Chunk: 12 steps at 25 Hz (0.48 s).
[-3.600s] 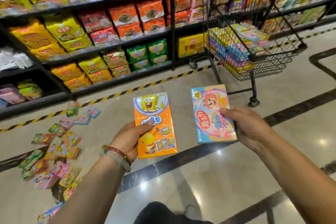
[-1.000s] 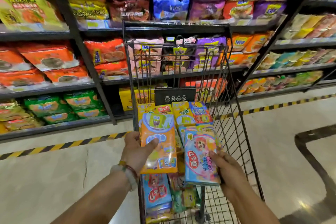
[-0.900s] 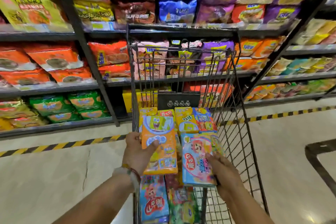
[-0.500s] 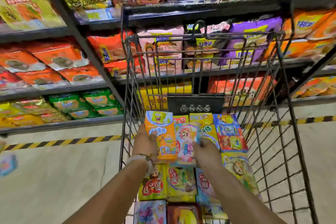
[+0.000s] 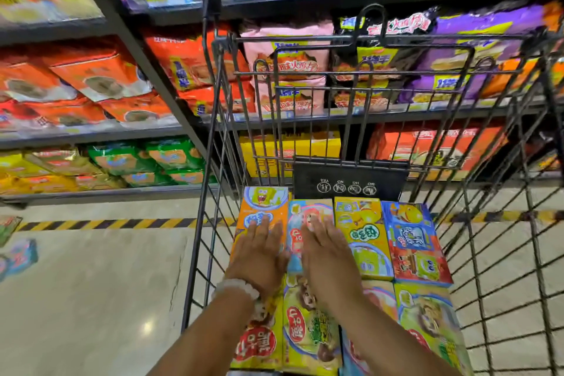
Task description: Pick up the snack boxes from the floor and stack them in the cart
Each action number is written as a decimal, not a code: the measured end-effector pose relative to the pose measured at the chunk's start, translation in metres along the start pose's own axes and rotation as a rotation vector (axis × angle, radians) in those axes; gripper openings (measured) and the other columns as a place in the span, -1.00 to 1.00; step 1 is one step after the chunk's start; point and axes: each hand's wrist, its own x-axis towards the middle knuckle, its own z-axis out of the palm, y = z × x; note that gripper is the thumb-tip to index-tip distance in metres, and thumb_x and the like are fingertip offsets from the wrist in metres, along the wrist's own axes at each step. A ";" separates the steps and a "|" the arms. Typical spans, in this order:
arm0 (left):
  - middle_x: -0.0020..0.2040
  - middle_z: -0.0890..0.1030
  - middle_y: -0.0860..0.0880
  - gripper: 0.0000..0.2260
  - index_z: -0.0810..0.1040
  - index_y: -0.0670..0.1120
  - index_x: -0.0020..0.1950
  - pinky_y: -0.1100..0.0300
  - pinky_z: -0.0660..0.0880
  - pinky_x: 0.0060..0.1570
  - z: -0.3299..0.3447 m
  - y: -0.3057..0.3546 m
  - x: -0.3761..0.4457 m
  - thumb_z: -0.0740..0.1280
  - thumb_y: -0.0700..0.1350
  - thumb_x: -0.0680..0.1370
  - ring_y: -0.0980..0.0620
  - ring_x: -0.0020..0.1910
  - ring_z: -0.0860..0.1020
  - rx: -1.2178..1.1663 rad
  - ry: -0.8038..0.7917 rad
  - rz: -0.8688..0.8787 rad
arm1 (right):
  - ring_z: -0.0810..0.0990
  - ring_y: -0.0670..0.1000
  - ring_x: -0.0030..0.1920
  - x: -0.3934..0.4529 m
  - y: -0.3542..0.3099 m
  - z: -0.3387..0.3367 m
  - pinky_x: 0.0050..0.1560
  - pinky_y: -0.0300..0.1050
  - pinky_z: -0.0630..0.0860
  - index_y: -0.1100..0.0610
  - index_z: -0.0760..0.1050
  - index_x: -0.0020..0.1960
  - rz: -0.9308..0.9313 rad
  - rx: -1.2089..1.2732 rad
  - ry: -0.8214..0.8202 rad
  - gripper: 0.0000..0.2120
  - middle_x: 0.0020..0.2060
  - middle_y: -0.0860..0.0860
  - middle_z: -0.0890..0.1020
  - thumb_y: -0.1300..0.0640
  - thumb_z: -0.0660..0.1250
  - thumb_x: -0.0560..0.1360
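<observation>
While flat in the cart point(image 5: 201, 253), left hand point(image 5: 259, 256) on orange box point(image 5: 262, 210), right hand point(image 5: 328, 259) on pink box point(image 5: 297, 235), fingers straight.

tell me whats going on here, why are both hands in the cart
A person is loading snack boxes into a black wire shopping cart in a store aisle. The left hand lies flat on an orange box and the right hand lies flat on a pink and blue box, both in the far row of the cart beside a yellow box and a blue box. A few boxes lie on the floor to the left.
</observation>
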 end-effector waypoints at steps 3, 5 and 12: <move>0.56 -0.11 -0.08 -0.42 -0.09 0.02 0.55 0.02 -0.03 0.46 -0.005 -0.001 0.020 0.07 0.14 0.61 -0.12 0.53 -0.09 -0.029 -0.005 -0.010 | 0.62 0.16 0.12 0.027 0.002 0.008 0.04 0.06 0.55 0.18 0.62 0.10 0.069 -0.013 -0.126 -0.35 0.12 0.15 0.63 0.16 0.63 0.01; 0.56 -0.08 -0.06 -0.40 -0.06 0.04 0.55 0.01 0.00 0.47 -0.007 -0.001 0.025 0.12 0.13 0.59 -0.11 0.53 -0.08 -0.074 -0.015 -0.024 | 0.62 0.16 0.12 0.031 0.006 0.011 0.06 0.06 0.54 0.19 0.62 0.09 0.073 -0.016 -0.113 -0.38 0.12 0.15 0.63 0.17 0.63 0.04; 0.53 0.13 -0.12 -0.36 0.08 -0.09 0.53 0.05 0.15 0.41 -0.033 0.000 0.033 0.23 0.13 0.56 -0.09 0.49 0.14 -0.200 -0.085 -0.029 | -0.07 0.08 0.53 0.037 0.009 -0.028 0.48 -0.05 -0.08 0.07 -0.05 0.55 0.019 0.004 -0.258 -0.48 0.54 0.06 -0.03 0.01 -0.01 0.64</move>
